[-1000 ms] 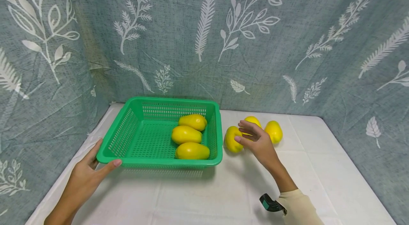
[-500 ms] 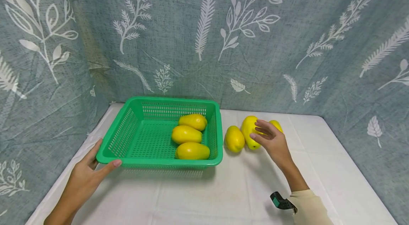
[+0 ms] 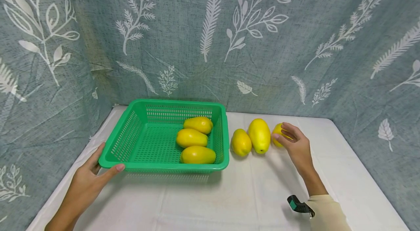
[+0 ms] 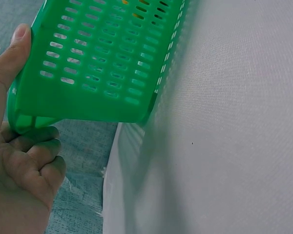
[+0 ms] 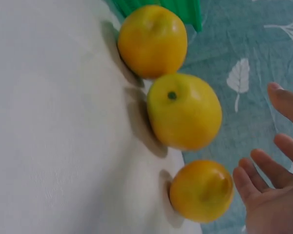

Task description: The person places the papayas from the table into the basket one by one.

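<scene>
My left hand (image 3: pixel 86 180) grips the near left corner of a green plastic basket (image 3: pixel 167 166), thumb over the rim and fingers curled beneath it, as the left wrist view (image 4: pixel 24 161) also shows. Inside the basket's right half lie three yellow oval fruits, mango- or papaya-like; the nearest fruit (image 3: pixel 198 155) lies by the front wall. My right hand (image 3: pixel 298 148) hovers with fingers spread and loosely bent over the rightmost loose fruit (image 5: pixel 201 191), partly hiding it in the head view. In the right wrist view a gap shows between them. That hand holds nothing.
Right of the basket, a smaller yellow fruit (image 3: pixel 241 143) lies against a larger fruit (image 3: pixel 259 136) on the white tablecloth (image 3: pixel 210 202). A grey-blue leaf-patterned curtain (image 3: pixel 183 34) closes off the back and sides. A dark device (image 3: pixel 299 205) juts from my right wrist.
My right hand has moved rightward, from over the left and middle loose fruits to the rightmost one, uncovering the other two. The left hand and basket stay where they were.
</scene>
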A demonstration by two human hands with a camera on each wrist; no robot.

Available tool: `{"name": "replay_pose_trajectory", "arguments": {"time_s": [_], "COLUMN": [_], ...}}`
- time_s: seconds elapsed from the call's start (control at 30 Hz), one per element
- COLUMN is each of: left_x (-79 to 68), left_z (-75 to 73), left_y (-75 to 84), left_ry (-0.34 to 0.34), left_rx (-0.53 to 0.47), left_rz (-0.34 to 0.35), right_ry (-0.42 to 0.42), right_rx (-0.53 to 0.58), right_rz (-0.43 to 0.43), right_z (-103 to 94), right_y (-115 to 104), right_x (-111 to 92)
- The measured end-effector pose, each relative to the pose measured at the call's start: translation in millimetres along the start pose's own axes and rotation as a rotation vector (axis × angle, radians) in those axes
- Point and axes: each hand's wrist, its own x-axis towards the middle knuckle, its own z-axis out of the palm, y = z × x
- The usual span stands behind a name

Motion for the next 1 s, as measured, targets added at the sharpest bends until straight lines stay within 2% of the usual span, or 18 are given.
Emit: {"name": "replay_pose_trajectory", "arguments": {"time_s": [0.23, 0.57, 0.73, 1.0], "left_x": [0.0, -0.9, -1.0, -1.3], "left_z": [-1.6, -2.1, -3.7, -3.2], "left_y": [-1.3, 0.2, 0.3, 1.2], "left_ry": [-0.013, -0.025, -0.036, -0.027], "left_rx": [0.01, 0.004, 0.017, 0.02], "left_rz": [-0.017, -0.029, -0.035, -0.02], "right_ry": [0.072, 0.137, 0.135, 0.083], "right_rx": [-0.043, -0.125, -0.169, -0.242], "right_rz": [0.067, 0.176, 0.232, 0.283], "right_z": [-7.7, -6.2, -2.4, 0.5], "right_y": [6.7, 16.7, 20.6, 27.3], "right_x": [4.6, 15.0, 21.0, 26.6]}}
